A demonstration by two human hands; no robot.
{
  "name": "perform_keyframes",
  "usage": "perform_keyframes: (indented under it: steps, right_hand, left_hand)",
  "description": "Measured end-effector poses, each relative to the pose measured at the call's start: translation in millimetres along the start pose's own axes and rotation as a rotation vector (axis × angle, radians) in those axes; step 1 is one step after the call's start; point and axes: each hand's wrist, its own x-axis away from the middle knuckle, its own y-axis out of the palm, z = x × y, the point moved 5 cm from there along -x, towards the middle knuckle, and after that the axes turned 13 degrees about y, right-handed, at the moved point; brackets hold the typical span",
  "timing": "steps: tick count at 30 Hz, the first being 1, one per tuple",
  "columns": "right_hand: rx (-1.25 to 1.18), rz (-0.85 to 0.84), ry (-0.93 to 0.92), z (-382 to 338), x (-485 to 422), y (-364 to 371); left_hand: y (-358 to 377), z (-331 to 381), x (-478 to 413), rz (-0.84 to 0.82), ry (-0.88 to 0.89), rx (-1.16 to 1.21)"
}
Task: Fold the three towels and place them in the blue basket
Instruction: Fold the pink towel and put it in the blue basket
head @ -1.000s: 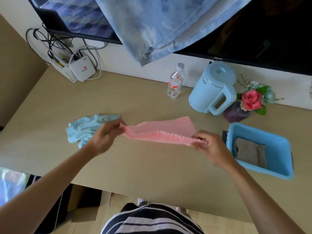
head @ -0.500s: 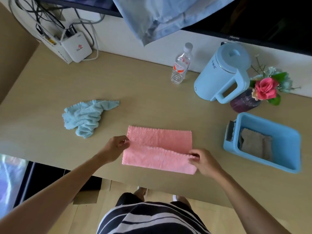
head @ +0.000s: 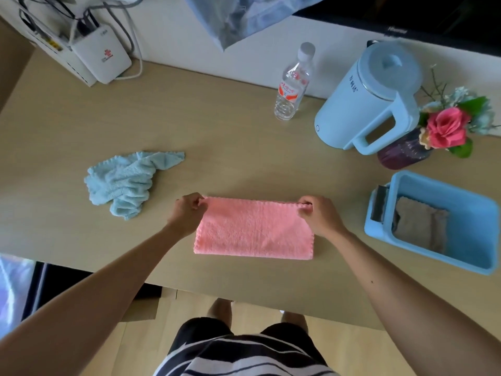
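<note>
Partly hidden: grey towel (head: pixel 418 229) in basket (head: pixel 444 263).

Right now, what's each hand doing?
Left hand: closed, pinching the pink towel's far left corner.
Right hand: closed, pinching its far right corner.

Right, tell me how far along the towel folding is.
Done: one grey-brown towel lies folded inside the blue basket. In hand: the pink towel lies flat on the table, folded over, with the left hand and right hand pinching its far corners. Left: finish folding and basket the pink one, then the light blue towel, which lies crumpled and untouched.
</note>
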Motion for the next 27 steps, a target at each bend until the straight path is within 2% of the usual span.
perform_keyframes:
  steps: [4,7,10,13,16,23,27]
  right_hand:
    - [0.038,0.120,0.008,-1.2,-8.7,3.5]
    - [0.256,0.286,-0.109,-6.1,-1.1,8.7]
    - [0.346,0.281,-0.304,-17.0,9.8,22.9]
    - [0.390,0.177,-0.470,-17.2,17.1,39.1]
    - [0.440,0.099,-0.495,-3.9,22.0,45.4]
    - [0.438,0.163,-0.335,33.8,45.2,35.4]
    - [0.433,0.109,-0.303,50.8,74.8,50.2]
  left_hand:
    - [0.1,-7.1,-3.2,0.094,0.039,-0.151]
    - [5.9,19.0,11.0,0.196,0.304,-0.371]
    - [38.3,57.0,39.4,-0.004,0.575,-0.371]
    - [84.2,75.9,70.7,-0.321,0.701,-0.426]
    - [116.2,73.2,84.6,-0.434,0.736,-0.529]
    - [122.0,77.7,58.5,-0.359,0.746,-0.741]
    - [122.9,91.5,37.7,-0.361,0.775,-0.817]
